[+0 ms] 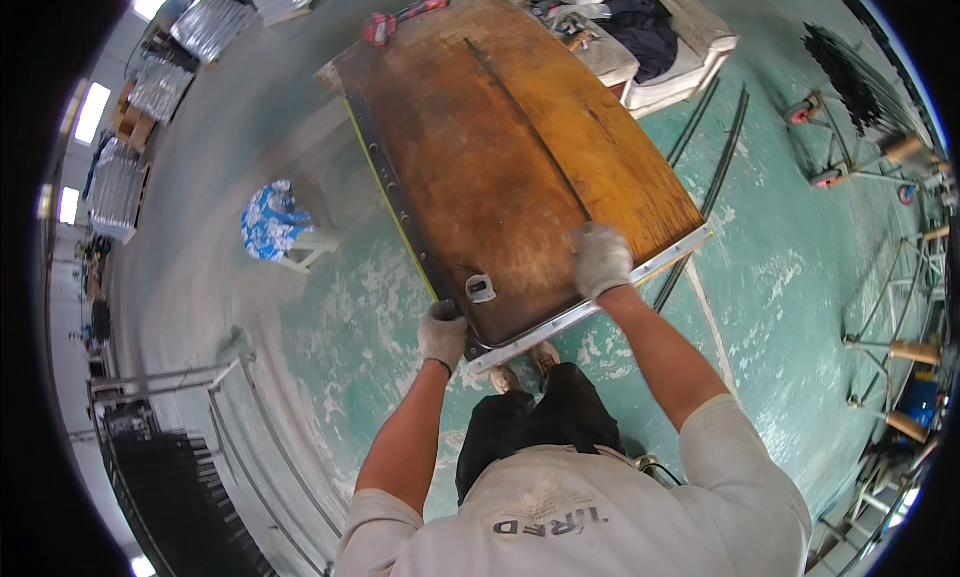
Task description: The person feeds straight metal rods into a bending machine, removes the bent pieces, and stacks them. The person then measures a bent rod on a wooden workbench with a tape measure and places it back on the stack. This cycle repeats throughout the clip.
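A brown, worn wooden tabletop [500, 177] stretches away in front of me, with a metal strip [560, 324] along its near edge. My left hand [442, 335], in a pale work glove, is closed at the near left corner; a dark piece shows at its fingers, but I cannot tell what it is. Over the near right part of the top is my right hand [603, 262], also gloved and smeared by motion. A thin black strip [530, 122] runs lengthwise across the wood up to that hand. Near the left corner lies a small white-and-black square item [481, 288].
A red power tool [380, 29] rests at the far left corner of the tabletop. Behind it stands a pale sofa [695, 37] with dark cloth. Long black strips [728, 162] lie on the floor at right. A stool with a blue floral cover [272, 222] stands left.
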{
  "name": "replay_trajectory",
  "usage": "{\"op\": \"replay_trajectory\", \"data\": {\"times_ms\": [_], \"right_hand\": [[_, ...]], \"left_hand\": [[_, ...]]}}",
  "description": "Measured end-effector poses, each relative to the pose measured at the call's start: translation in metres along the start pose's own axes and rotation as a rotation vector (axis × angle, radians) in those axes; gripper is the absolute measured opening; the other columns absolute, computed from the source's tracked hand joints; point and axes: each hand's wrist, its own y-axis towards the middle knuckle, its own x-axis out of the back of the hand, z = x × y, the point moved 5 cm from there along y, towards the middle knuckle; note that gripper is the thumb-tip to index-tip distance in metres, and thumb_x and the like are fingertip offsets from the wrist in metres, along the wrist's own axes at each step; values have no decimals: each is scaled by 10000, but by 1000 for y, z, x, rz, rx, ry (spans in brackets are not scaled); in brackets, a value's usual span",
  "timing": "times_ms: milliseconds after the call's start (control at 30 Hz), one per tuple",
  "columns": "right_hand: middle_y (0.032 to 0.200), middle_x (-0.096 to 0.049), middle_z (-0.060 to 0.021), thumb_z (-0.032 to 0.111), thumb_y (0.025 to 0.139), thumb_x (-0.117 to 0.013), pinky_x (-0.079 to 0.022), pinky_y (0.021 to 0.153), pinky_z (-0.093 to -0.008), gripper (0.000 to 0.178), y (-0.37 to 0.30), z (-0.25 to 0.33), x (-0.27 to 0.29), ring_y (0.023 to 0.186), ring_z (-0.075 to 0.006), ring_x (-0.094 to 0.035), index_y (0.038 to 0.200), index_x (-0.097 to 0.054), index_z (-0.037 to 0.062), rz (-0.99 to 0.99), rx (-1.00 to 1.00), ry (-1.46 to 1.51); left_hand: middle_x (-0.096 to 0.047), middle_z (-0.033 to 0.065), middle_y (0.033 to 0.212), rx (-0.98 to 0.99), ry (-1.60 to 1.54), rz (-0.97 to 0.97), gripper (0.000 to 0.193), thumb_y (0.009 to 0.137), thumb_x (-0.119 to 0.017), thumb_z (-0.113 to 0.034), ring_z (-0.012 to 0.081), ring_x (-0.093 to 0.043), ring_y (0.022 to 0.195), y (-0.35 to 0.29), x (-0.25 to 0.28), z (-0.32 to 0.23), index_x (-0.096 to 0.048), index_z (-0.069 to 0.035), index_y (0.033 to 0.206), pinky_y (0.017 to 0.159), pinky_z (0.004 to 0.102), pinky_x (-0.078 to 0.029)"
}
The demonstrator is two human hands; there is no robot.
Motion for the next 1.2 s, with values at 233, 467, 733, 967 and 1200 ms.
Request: {"op": "replay_trajectory", "data": {"times_ms": [233, 467, 733, 967, 1200], "right_hand": [[1321, -760, -138, 177, 918, -791, -578, 1104, -503, 381, -2, 170, -35, 1298, -381, -687, 1299, -801, 187, -24, 652, 334], [1129, -784, -149, -39, 831, -765, -610, 910, -481, 284, 60, 58, 8, 1035, -392, -756, 1080, -798, 95, -106, 537, 573], [1267, -774, -161, 117, 904, -903, -632, 1027, -501, 387, 78, -123, 20, 1188, -408, -754, 1276, -799, 100, -562, 20, 890], [1264, -770, -238, 295, 908, -906, -578, 1103, -546, 540, 18, -106, -1, 1257, -452, -713, 1370, -755, 59, -274, -166, 229], [1171, -797, -220, 317, 884, -864, -557, 1066, -572, 441, -31, -83, -52, 1185, -461, -711, 1249, -809, 76, -243, -117, 353]], "left_hand": [[-857, 167, 1157, -240, 97, -82, 299, 1003, -739, -87, 336, -840, 1098, -43, -16, 2, -812, -97, 1293, 954, 413, -644], [-777, 143, 1319, -430, 496, 70, 384, 972, -699, -62, 391, -717, 1264, -89, -28, -12, -793, -133, 1337, 1061, 497, -597], [-770, 112, 1207, -665, 753, 98, 241, 939, -725, -184, 335, -710, 1207, -103, -69, -26, -783, -103, 1159, 1049, 484, -527], [-769, 124, 1138, -623, 973, 199, 232, 939, -734, -216, 332, -737, 1151, -112, -66, -33, -804, -103, 1130, 1028, 482, -533], [-696, 137, 1496, -439, 981, 330, 453, 911, -720, -145, 365, -729, 1291, -117, -58, -26, -791, -79, 1353, 1116, 492, -553]]}}
